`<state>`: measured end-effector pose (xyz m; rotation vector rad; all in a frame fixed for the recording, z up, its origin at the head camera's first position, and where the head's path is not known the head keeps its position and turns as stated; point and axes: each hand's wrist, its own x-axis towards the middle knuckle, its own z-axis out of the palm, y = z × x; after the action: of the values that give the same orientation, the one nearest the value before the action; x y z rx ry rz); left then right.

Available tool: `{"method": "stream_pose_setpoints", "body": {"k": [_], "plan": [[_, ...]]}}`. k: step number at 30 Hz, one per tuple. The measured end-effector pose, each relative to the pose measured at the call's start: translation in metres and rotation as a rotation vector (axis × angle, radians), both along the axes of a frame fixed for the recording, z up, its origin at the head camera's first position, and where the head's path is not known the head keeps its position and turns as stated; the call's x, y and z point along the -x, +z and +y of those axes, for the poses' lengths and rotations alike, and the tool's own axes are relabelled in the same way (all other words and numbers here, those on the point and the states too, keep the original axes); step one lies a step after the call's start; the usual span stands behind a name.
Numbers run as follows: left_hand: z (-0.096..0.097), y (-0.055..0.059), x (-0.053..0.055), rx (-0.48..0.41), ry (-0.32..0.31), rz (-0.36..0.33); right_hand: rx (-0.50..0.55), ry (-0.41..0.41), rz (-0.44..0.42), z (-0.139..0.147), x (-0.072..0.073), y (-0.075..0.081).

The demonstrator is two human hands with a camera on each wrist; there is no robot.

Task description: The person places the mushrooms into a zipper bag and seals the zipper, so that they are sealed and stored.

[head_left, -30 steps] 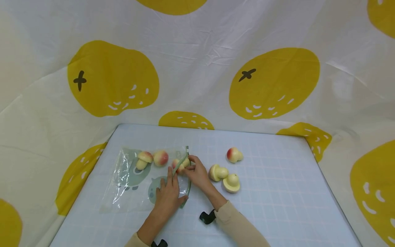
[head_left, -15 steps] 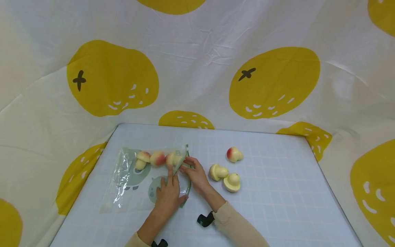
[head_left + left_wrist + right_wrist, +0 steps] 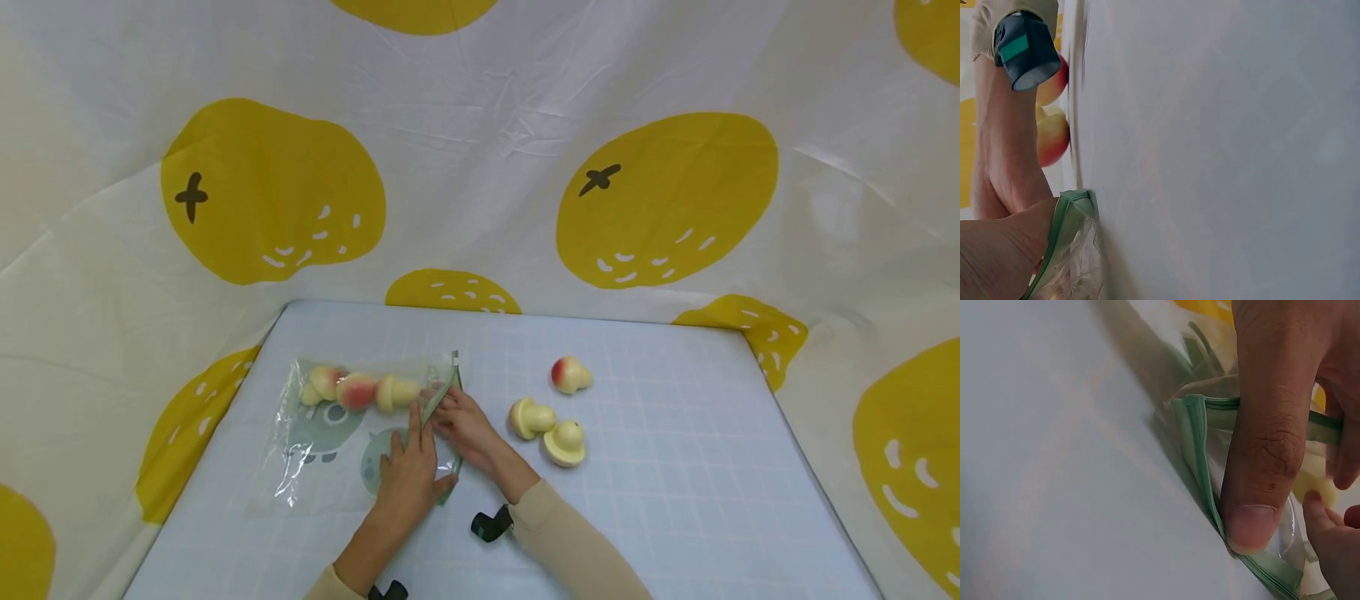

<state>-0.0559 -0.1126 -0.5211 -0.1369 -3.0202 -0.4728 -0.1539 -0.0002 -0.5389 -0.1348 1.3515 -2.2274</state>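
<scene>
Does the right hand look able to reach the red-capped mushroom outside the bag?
Probably yes: the right hand must first leave the bag, but nothing seems to block its way to the mushroom.

A cloth-walled booth, home or studio I can't tell: fruit-print fabric (image 3: 472,192) hangs behind the checked counter (image 3: 712,467).
</scene>
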Motion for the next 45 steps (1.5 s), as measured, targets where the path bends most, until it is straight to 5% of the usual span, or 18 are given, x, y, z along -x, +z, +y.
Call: {"method": "stream_pose_setpoints", "body": {"k": [7,19,36,45], "plan": [[-0.001,-0.002,0.000,0.000,0.003,0.012,0.037,0.022,-0.075,-0.010,0.006,-0.003],[0.000,0.000,0.001,-0.003,0.001,-0.020,0.053,0.014,-0.069,-0.006,0.006,-0.007],[0.000,-0.003,0.003,-0.002,0.025,-0.055,-0.095,-0.127,0.097,0.032,-0.020,0.021],[0.001,-0.003,0.002,-0.016,0.029,-0.062,-0.134,-0.093,0.205,0.060,-0.034,0.044]]}}
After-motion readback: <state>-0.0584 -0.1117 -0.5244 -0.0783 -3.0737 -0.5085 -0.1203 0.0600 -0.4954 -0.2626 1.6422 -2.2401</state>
